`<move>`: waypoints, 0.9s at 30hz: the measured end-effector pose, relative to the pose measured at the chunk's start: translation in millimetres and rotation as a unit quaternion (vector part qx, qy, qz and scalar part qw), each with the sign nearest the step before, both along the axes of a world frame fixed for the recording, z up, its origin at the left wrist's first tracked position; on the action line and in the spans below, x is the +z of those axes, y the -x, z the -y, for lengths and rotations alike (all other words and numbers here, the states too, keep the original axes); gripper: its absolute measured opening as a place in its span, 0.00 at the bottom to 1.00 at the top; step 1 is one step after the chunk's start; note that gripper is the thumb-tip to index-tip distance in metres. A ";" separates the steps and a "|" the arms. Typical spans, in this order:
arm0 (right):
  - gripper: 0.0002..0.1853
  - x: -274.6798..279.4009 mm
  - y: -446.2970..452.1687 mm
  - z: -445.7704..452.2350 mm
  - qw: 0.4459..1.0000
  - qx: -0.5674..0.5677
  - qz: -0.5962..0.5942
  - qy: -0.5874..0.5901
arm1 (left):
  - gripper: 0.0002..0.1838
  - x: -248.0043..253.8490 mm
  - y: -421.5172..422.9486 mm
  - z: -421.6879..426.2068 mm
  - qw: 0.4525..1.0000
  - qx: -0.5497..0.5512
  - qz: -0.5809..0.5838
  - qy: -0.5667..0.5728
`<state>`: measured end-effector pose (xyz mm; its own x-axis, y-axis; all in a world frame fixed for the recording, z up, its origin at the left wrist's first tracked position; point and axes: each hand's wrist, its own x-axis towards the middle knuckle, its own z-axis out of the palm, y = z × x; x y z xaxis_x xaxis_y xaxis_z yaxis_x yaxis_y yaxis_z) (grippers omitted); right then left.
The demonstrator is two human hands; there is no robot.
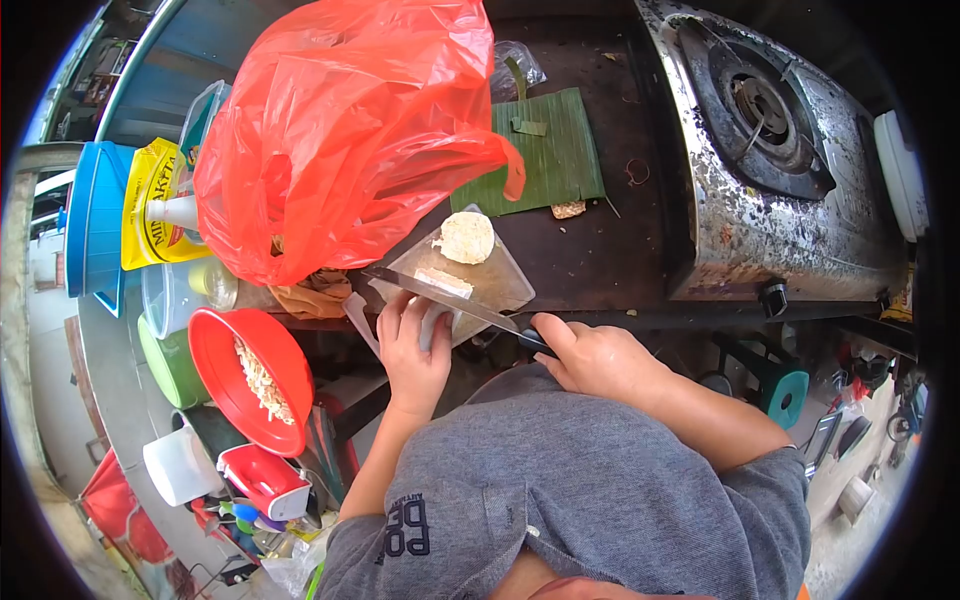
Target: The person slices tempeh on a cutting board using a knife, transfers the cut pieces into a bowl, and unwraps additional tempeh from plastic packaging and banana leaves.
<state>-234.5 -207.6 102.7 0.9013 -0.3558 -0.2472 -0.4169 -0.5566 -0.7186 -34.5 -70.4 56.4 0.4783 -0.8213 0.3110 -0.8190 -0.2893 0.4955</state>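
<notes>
My right hand (pixel 605 358) grips the black handle of a kitchen knife (pixel 480 312). Its long blade slants up to the left across a pale chopping board (pixel 512 284). My left hand (pixel 412 362) has its fingers bent over a whitish block of food (pixel 436 325) at the board's near edge, close to the blade. Just beyond the blade lies a pale cut strip (pixel 443 281). Farther back on the board sits a thick, round white piece (pixel 467 237) with a rough surface, possibly tempeh.
A big red plastic bag (pixel 360 130) stands behind the board, beside a banana leaf (pixel 560 150). On the right is a worn gas stove (pixel 740 130). To the left, a red bowl (pixel 205 345) holds pale cut strips, near a yellow pouch (pixel 150 200) and a blue container (pixel 92 220).
</notes>
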 end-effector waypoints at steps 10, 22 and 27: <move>0.13 -11.3 -19.7 1.8 0.996 0.015 -0.083 -0.027 | 0.18 -1.4 -1.7 -0.5 1.000 -0.008 0.001 -0.001; 0.15 -48.8 -24.3 28.6 0.990 -0.005 0.005 -0.143 | 0.16 -6.9 -3.7 -6.0 0.999 -0.001 -0.041 0.021; 0.17 -23.5 -12.6 20.8 0.994 -0.021 0.018 -0.104 | 0.16 -5.7 -1.8 -6.2 0.999 0.001 -0.031 0.024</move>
